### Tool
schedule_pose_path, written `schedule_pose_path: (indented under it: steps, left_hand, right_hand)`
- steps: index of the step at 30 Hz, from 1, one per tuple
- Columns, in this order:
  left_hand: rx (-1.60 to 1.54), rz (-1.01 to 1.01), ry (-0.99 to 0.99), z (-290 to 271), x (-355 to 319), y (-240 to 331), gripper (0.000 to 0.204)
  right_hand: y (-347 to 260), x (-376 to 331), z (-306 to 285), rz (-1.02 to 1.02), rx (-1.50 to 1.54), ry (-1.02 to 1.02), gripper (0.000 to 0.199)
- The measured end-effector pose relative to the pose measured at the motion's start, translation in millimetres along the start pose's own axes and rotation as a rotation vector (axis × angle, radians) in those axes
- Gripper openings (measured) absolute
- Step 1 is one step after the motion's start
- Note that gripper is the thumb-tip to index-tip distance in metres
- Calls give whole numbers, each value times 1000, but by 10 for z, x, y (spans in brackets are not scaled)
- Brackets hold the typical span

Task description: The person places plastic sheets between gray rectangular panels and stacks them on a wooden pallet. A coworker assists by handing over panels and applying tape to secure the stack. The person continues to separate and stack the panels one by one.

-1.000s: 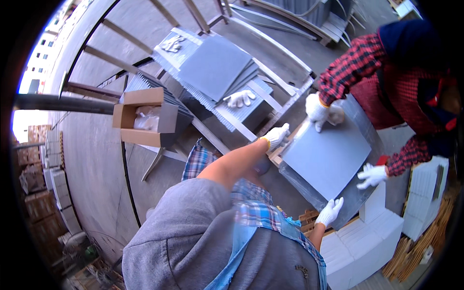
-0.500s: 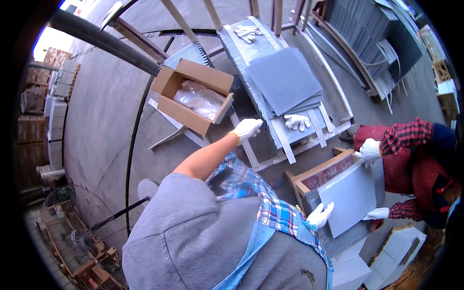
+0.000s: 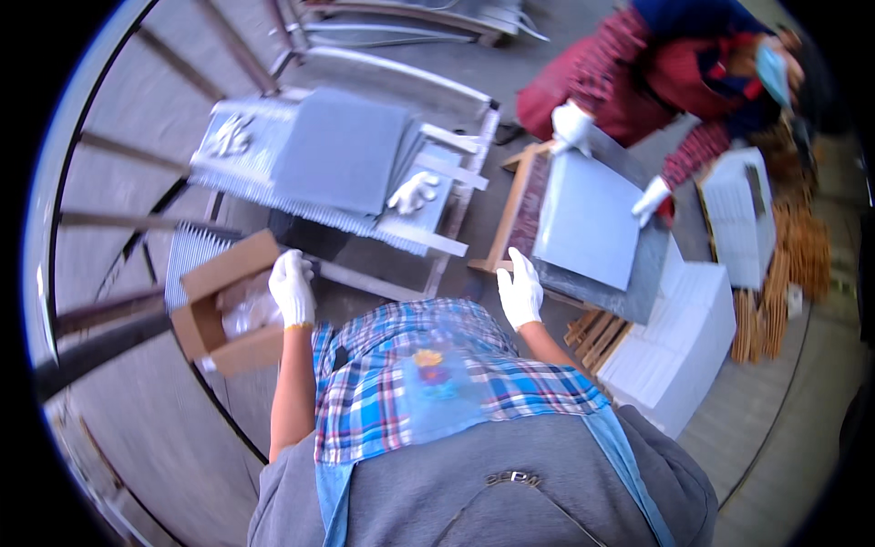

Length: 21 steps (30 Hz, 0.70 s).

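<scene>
My left hand (image 3: 292, 286), in a white knitted glove, is raised beside an open cardboard box (image 3: 202, 321) with clear plastic bags (image 3: 248, 314) inside. Its fingers curl inward; whatever they may hold is hidden. My right hand (image 3: 521, 292), gloved too, has its fingers stretched out. It is at the near left edge of a pale grey square sheet (image 3: 592, 221); whether it touches I cannot tell. The sheet lies on a wood-framed workbench (image 3: 499, 232). Across from me, a co-worker's gloved hands (image 3: 572, 126) are at the sheet's far and right edges.
A stack of darker grey sheets (image 3: 339, 150) lies on a corrugated-topped rack, with white gloves (image 3: 415, 193) on either side. Metal rails (image 3: 169, 64) stand at the left. White stacked blocks (image 3: 670, 342) and brown cardboard strips (image 3: 802, 246) are at the right.
The view has turned to the right, so the box and rack now appear farther left. My right hand's fingers point up beside the sheet. The co-worker still leans over the sheet.
</scene>
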State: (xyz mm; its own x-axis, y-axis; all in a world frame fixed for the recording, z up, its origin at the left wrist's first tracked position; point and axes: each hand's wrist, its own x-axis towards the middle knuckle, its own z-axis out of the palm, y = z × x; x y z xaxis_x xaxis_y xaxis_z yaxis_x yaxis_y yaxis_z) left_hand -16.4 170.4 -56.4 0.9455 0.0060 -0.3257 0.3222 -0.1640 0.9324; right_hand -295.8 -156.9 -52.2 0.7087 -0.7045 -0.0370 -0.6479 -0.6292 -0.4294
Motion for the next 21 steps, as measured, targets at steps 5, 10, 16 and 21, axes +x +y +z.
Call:
schedule_pose_path:
  steps: [5,10,16,21]
  left_hand:
    - [386,88,-641,1322,-398,-40,33]
    - [677,200,-1201,2823,-1228,192,77]
    - [569,-38,-1061,4136,-1762,-306,105]
    - [211,-335,-924,4586,-2022,-399,75]
  right_hand:
    - [491,94,-439,326,-149,163,63]
    - [1363,149,-778,461,-188,229,65]
    - [2364,268,-1132,492,-177,227,65]
    - [2988,252,-1310,262,-190,163,66]
